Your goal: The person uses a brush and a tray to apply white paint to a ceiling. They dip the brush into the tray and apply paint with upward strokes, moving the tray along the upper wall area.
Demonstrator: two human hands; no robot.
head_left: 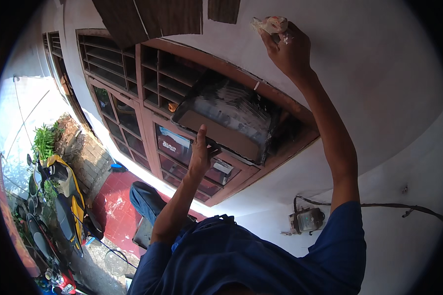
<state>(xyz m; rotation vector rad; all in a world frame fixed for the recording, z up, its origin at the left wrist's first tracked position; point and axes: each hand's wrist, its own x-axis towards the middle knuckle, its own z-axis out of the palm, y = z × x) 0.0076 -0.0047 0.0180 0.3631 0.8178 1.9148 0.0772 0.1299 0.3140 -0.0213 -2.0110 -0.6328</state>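
My left hand (200,155) grips the near edge of a dark-rimmed paint tray (226,113), thumb on top and fingers underneath. A ridged slope with pale streaks fills the tray's far part, and a flat brownish layer covers the near part. High on the right, my right hand (291,49) is raised against the white wall (369,69), pinching a crumpled whitish piece with orange marks (270,23), a rag or sponge by its look. White smears show on the fingers. Whether the piece presses on the wall, I cannot tell.
A brown wooden window frame (147,113) with louvres and panes is behind the tray. Dark boards (165,19) hang overhead. On the wall sits an electric meter box (307,220) with a cable. Below left are red tiles (115,199) and a yellow-and-black motorbike (69,206).
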